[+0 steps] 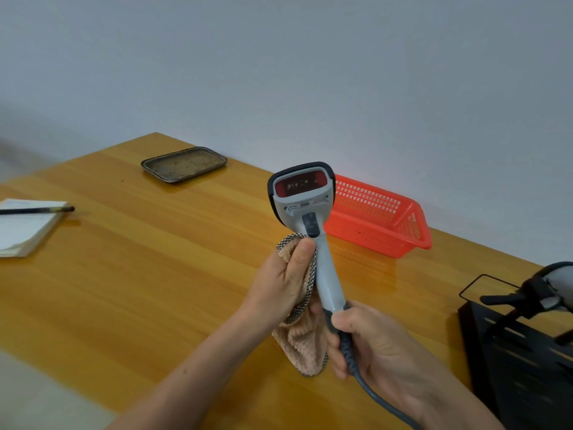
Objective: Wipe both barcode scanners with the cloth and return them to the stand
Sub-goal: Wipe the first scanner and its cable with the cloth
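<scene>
– Above the table (155, 274), why does the scanner (325, 274) stand up with its red window facing us?
– The right hand (381, 346) grips its bottom end, where the cable (378, 395) comes out, so it does not wobble.
– And the left hand (279, 283)?
– Its fingers (300, 256) pinch the cloth (302, 346) against the handle. I think it is wiping there.
– Where is the other scanner (555, 283)?
– It sits on the black stand (511, 352) at the right. This one should go there too, once clean.
</scene>
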